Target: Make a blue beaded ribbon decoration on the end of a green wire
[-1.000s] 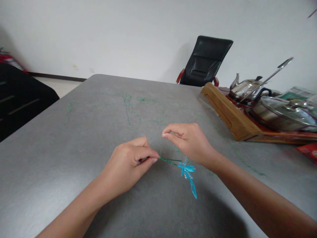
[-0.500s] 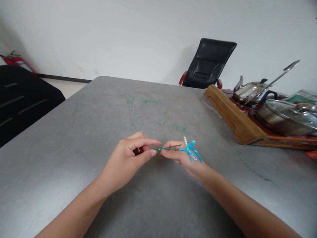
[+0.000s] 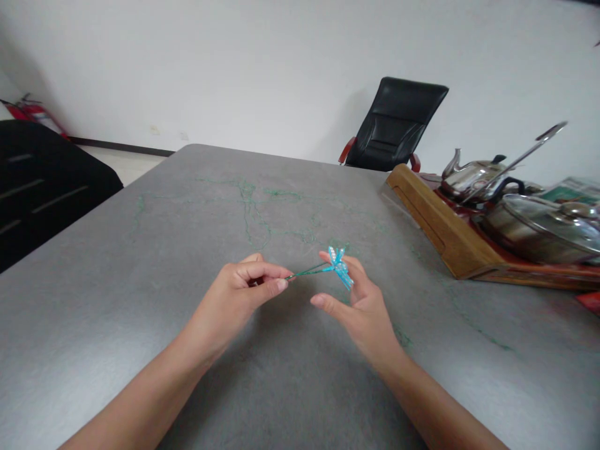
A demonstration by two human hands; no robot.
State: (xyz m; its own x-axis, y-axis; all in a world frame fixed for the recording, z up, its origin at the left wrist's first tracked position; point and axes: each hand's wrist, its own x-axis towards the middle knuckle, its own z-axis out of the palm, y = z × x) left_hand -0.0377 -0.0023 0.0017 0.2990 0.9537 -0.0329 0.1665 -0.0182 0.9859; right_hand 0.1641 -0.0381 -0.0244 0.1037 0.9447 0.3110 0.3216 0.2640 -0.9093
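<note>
A small blue beaded flower (image 3: 339,266) on a thin green wire stem (image 3: 308,272) is held above the grey table. My left hand (image 3: 244,290) pinches the stem's far end between thumb and forefinger. Around the flower head, my right hand (image 3: 363,300) is open, its thumb and fingers apart; whether a fingertip touches the flower cannot be told. Behind the hands, thin green strands (image 3: 248,190) lie tangled on the table.
On the right, a wooden tray (image 3: 426,219) bears a metal kettle (image 3: 478,175) and a lidded pan (image 3: 539,225). A black chair (image 3: 398,122) stands behind the table (image 3: 117,300), another chair (image 3: 47,181) at the left.
My right hand has let go of the stem and opened, its thumb and fingers now apart. The flower has shifted left and slightly up, while my left hand keeps its pinch.
</note>
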